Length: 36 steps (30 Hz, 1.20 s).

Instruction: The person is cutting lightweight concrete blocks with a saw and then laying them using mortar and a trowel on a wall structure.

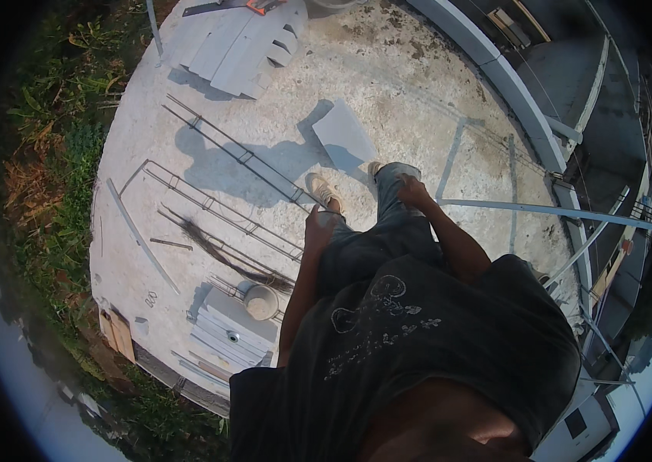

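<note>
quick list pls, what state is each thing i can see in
left hand: by the trousers, grip unclear
right hand: at the trousers, grip unclear
steel frames: lying on the floor
black wire bundle: lying along a steel frame
single block: on the floor, apart from the block stack
handsaw: lying on the block stack
bucket: upright, contents unclear

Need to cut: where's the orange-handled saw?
In the head view, the orange-handled saw lies at the top edge, left of centre, on pale grey blocks.
</note>
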{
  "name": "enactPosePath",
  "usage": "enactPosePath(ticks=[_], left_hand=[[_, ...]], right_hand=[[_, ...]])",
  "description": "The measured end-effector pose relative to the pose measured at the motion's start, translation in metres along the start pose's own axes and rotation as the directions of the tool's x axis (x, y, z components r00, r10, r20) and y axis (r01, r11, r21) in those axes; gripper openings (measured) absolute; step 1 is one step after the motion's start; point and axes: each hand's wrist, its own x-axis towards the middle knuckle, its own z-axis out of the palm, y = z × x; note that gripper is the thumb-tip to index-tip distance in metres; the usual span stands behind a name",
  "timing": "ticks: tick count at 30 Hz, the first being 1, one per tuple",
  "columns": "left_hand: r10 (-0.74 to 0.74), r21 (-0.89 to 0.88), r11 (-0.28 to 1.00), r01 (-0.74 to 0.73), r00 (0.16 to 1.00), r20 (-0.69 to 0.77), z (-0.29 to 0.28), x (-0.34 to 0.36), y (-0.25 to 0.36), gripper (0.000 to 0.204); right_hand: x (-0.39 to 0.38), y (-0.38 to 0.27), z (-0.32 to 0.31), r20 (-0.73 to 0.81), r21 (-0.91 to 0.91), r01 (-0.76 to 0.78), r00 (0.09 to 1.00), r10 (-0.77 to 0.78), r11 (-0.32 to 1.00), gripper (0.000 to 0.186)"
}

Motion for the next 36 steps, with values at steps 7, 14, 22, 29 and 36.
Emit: enactPosePath(ticks=[7, 14, 22, 29, 36], left_hand=[[-0.422, -0.09, 0.904, 0.417, 0.906, -0.042, 0.036, -0.057, -0.087, 0.097], [-0.728, -0.135, 0.68, 0.721, 0.641, -0.245, 0.116, -0.012, -0.11, 0.09], [-0.723, -0.235, 0.685, 0.69, 0.601, -0.341, 0.144, -0.037, -0.135, 0.092], [-0.695, -0.218, 0.709, 0.671, 0.611, -0.379, 0.142, -0.035, -0.138, 0.092], [-0.904, -0.771, 0.325, 0.548, 0.42, -0.083, 0.103, 0.005, -0.173, 0.09]], right_hand=[[0.204, -0.031, 0.041, 0.309, -0.08, 0.162, 0.942, -0.13, 0.984, 0.081], [0.423, -0.004, 0.102, -0.051, 0.065, 0.01, 0.999, -0.007, 0.998, 0.102], [0.542, 0.049, 0.18, 0.023, 0.286, -0.106, 0.994, 0.104, 0.952, 0.108], [0.552, 0.065, 0.213, -0.169, 0.39, -0.13, 0.963, 0.209, 0.912, 0.103], [0.571, 0.055, 0.193, -0.286, 0.329, 0.087, 0.958, 0.012, 0.941, 0.101]])
